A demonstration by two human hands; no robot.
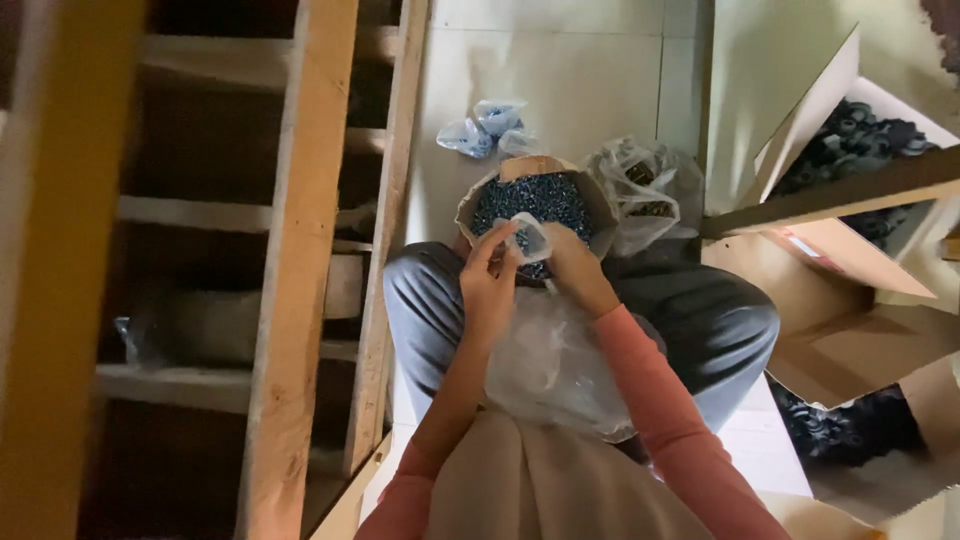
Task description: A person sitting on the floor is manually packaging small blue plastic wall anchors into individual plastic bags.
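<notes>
Both my hands meet over my lap, pinching a small clear plastic bag (529, 238) between them. My left hand (489, 283) grips its left side and my right hand (575, 266) its right side. Just beyond my knees stands a round cardboard container (478, 203) full of small dark blue-grey parts (531, 198). A heap of clear plastic bags (552, 365) lies in my lap under my forearms. I sit with my legs in grey trousers, sleeves pink.
A wooden frame with rungs (300, 250) rises along the left. Filled small bags (487, 125) lie on the pale floor behind the container, beside a crumpled clear bag (640, 195). Open cardboard boxes (850, 250) of dark ring-shaped parts (860, 135) stand at the right.
</notes>
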